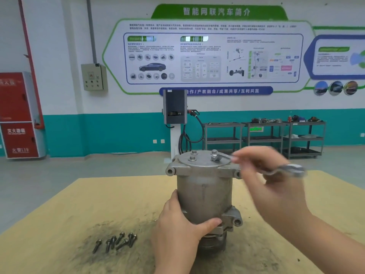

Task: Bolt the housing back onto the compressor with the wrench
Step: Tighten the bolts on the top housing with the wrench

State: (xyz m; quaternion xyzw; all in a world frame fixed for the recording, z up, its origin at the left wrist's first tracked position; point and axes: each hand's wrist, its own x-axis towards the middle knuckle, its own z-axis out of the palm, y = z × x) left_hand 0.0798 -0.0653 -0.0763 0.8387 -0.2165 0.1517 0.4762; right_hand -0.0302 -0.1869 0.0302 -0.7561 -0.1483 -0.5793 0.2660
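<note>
Left hand [177, 220] grips the compressor [205, 194]; blurred right hand [262, 171] grips the wrench [284, 169], its head on a top bolt [214, 158]; forearms cut off.

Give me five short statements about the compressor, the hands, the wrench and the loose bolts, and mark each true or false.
1. The left hand holds the compressor body. True.
2. The compressor lies on its side. False: it stands upright on the table.
3. The right hand holds the wrench. True.
4. The loose bolts lie right of the compressor. False: they lie to its left.
5. The top plate has no bolts in it. False: four bolt heads stand on it.
</note>
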